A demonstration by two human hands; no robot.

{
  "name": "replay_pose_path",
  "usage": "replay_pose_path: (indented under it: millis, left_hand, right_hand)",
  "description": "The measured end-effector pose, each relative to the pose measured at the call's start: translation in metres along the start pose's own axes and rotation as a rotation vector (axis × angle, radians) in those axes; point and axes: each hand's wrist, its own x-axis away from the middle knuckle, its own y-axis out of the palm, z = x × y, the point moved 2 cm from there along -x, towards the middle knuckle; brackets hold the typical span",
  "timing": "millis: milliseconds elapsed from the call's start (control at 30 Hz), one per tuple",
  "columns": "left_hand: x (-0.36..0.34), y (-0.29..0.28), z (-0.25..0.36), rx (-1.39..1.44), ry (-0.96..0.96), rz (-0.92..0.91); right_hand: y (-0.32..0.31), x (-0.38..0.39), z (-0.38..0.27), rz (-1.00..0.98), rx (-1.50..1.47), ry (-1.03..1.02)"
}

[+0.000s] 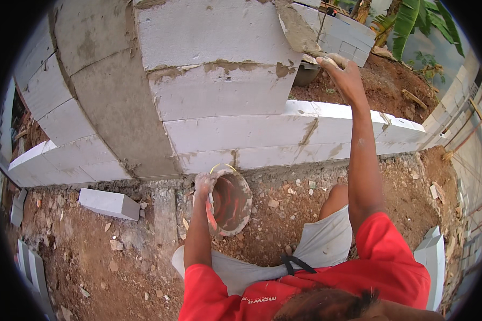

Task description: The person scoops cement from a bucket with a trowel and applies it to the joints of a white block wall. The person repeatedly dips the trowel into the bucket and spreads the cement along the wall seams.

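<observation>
My right hand [341,74] is raised at the stepped end of the white block wall [214,96], closed around the handle of a trowel [297,32]. Grey mortar coats the trowel's blade, which lies against the upper block's edge. Lower down, my left hand [203,184] grips the near-left rim of a mortar-crusted bucket [245,206]. The bucket is tilted, showing a reddish inside smeared with mortar and a yellowish handle at its far rim. Mortar fills the joints between the blocks.
A grey concrete column [110,91] stands in the wall at left. One loose white block [110,203] lies on the rubble-strewn soil [144,262]. More blocks [431,262] stand at lower right. Banana leaves [412,21] and an earth mound [380,85] are behind the low wall.
</observation>
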Motion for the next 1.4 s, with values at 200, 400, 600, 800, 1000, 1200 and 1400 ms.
replay_pose_path:
  millis: [200,400,600,800,1000,1200,1400]
  left_hand:
    - [-0.002,0.008,0.003,0.535,-0.425,-0.028]
    - [-0.016,0.016,0.054,0.882,-0.738,-0.036]
    - [0.006,-0.014,0.032,1.002,-0.709,-0.025]
    - [0.005,-0.027,0.081,1.071,-0.594,-0.038]
    - [0.012,-0.038,0.085,0.866,-0.77,-0.065]
    - [0.006,-0.027,0.087,0.779,-0.844,-0.09]
    - [0.013,-0.026,0.076,0.826,-0.85,-0.043]
  right_hand:
    - [-0.009,0.016,-0.016,0.137,0.074,-0.02]
    - [0.031,0.011,0.012,-0.226,0.061,-0.048]
    - [0.091,0.189,0.084,-0.674,-0.105,0.385]
    - [0.175,0.367,0.17,-1.223,-0.033,0.678]
    - [0.256,0.344,0.14,-1.264,0.043,0.486]
    - [0.345,0.343,0.142,-1.236,0.317,0.369]
    - [0.389,0.397,0.148,-1.326,0.314,0.401]
